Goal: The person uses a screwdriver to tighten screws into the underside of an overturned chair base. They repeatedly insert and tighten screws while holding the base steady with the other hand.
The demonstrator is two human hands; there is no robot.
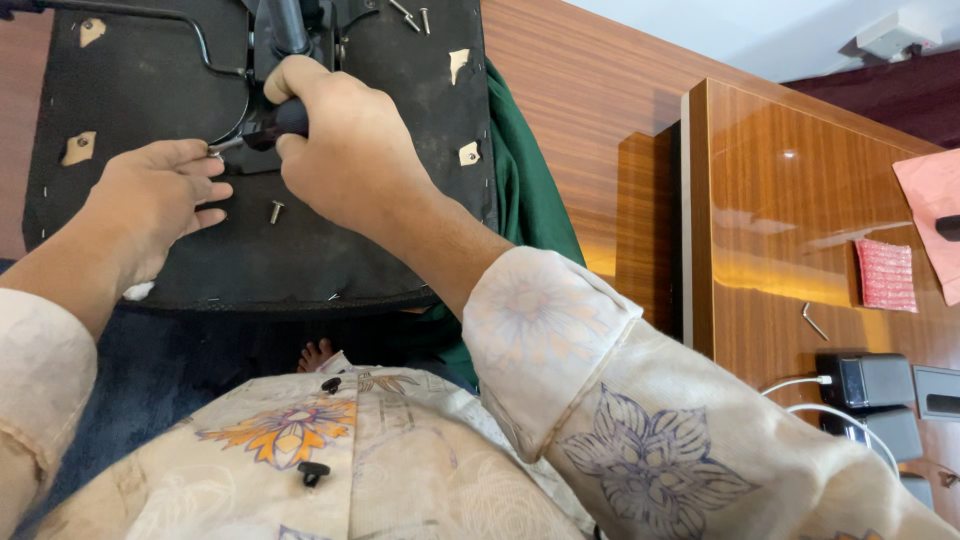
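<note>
We see the right hand (345, 150) wrapped in a full fist around the dark handle of a screwdriver (268, 128); the fingers are pressed together on the handle, thumb side toward the top of the view. The metal shaft runs left from the fist and ends at the fingertips of the left hand (155, 195). The left hand lies palm down on the black underside of a chair seat (180, 250), fingers loosely spread, with the thumb and first finger at the shaft's tip. We cannot tell whether they pinch a screw there, as the tip itself is hidden.

Just beside the left hand's fingers, a single loose screw (276, 211) stands on the black panel, apart from both hands. Above the right fist we note the grey metal mechanism (290, 30) of the chair, with a thin black lever rod (190, 25) curving off to the left. Two more screws (412, 16) lie near the panel's top edge. Pale tan patches (80, 148) show at several spots on the panel.

A green cloth (530, 200) hangs at the seat's right edge. Further right is a wooden table (780, 220), bearing a hex key (814, 321), a red packet (886, 275), and black chargers (866, 380) with white cables.
</note>
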